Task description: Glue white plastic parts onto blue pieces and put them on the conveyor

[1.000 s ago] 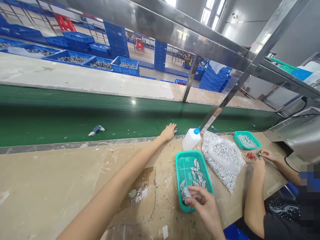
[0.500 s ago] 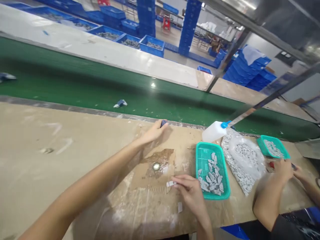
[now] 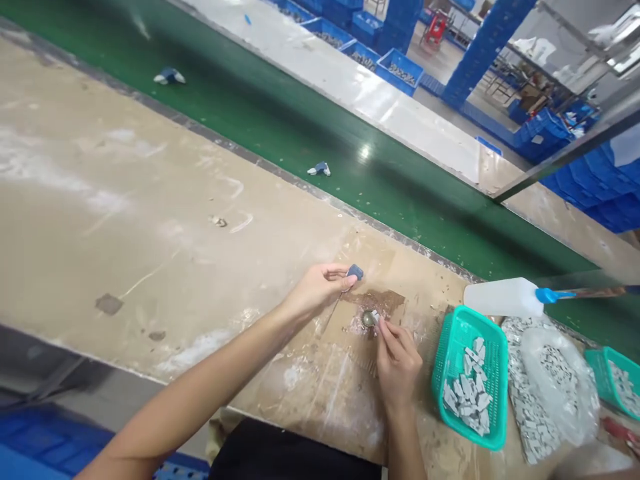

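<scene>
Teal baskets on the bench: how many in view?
2. One basket is right of the right hand; a second basket, cut off by the right edge, sits beyond the bag. More may lie outside the picture.

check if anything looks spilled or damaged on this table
Yes: the cardboard patch by the right hand looks damaged, its surface torn to a darker brown layer, with glossy residue around the small round object. Whitish smears on the tabletop could be dried spills, though I can't tell of what.
</scene>
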`<state>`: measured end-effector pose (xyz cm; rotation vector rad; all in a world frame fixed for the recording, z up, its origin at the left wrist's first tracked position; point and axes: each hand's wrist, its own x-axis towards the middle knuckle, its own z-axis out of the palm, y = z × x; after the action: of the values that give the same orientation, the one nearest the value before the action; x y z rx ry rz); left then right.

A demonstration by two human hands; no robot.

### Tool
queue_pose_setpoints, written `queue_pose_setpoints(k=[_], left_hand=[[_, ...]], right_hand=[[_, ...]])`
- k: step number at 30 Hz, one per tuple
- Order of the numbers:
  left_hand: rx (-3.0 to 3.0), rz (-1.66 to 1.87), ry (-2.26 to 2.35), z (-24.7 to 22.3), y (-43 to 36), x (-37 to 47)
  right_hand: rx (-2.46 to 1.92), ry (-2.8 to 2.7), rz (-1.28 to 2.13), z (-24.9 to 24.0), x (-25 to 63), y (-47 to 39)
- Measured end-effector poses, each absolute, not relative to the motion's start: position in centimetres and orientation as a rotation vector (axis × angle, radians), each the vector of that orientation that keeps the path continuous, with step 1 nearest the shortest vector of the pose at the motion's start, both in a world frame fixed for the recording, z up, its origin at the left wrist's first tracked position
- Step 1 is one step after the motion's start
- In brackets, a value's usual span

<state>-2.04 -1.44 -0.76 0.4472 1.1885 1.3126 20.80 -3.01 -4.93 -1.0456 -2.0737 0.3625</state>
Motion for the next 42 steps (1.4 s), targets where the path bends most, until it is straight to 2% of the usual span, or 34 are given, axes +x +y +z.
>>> queue_pose_setpoints(k=[17, 22, 29, 42], left_hand=[[0.579, 1.37, 1.263, -1.2, -1.8, -2.7], [0.605, 1.33, 1.257, -1.4, -1.9, -2.6], [0.702, 1.187, 0.932, -1.9, -3.3, 1.1], [0.953, 1.219, 0.99, -0.8, -4.8, 3.0]], right_hand=[[-1.021, -2.268, 0.256, -4.6, 20.0, -3.4], [-1.078, -2.119, 0.395, -4.1, 20.1, -3.7], [-1.285, -1.725, 0.653, -1.3, 21.4, -4.7], [-1.202, -1.848, 0.741, 0.8, 21.0, -5.3]])
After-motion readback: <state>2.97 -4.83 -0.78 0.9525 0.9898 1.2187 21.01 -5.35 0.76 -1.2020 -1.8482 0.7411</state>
